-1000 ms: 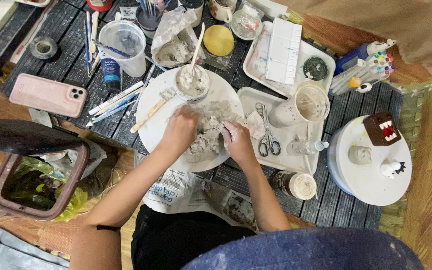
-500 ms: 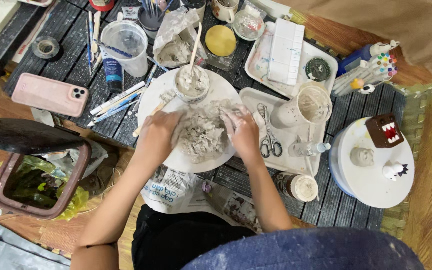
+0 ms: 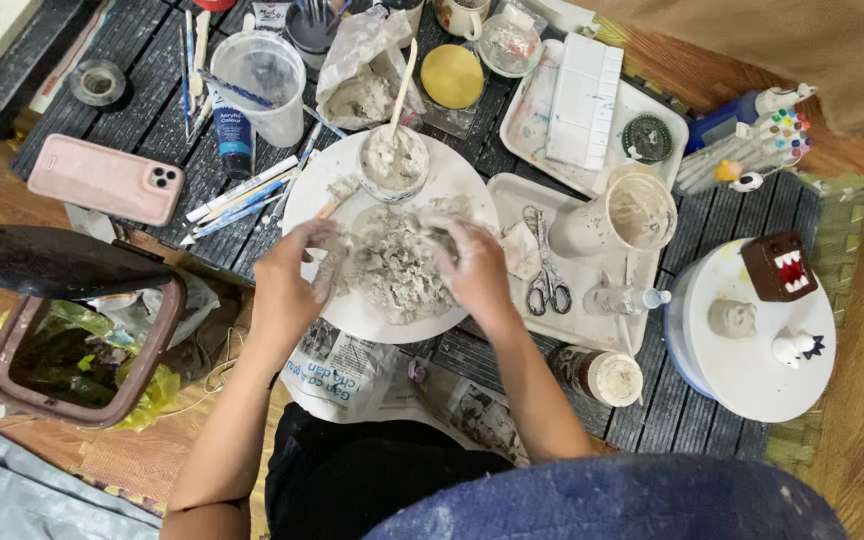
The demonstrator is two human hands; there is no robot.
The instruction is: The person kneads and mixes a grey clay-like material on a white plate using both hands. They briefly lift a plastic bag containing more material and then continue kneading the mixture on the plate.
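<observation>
A lump of wet grey pulp (image 3: 392, 265) lies on a round white plate (image 3: 457, 185) in the middle of a dark slatted table. My left hand (image 3: 287, 280) cups the pulp's left side and my right hand (image 3: 472, 265) presses its right side; both are smeared with grey paste. Just behind the lump, a small cup of grey paste (image 3: 393, 160) stands on the plate with a wooden stick (image 3: 402, 85) in it.
Scissors (image 3: 544, 265) lie on a white tray (image 3: 512, 190) to the right, beside a paste-coated cup (image 3: 627, 212). A pink phone (image 3: 107, 180) and pens lie left; an open bin (image 3: 77, 355) stands at lower left. A round white stand (image 3: 752, 360) with small figures sits at right.
Both hands have spread apart from the middle of the pulp to its left and right sides, and the lump looks wider and flatter.
</observation>
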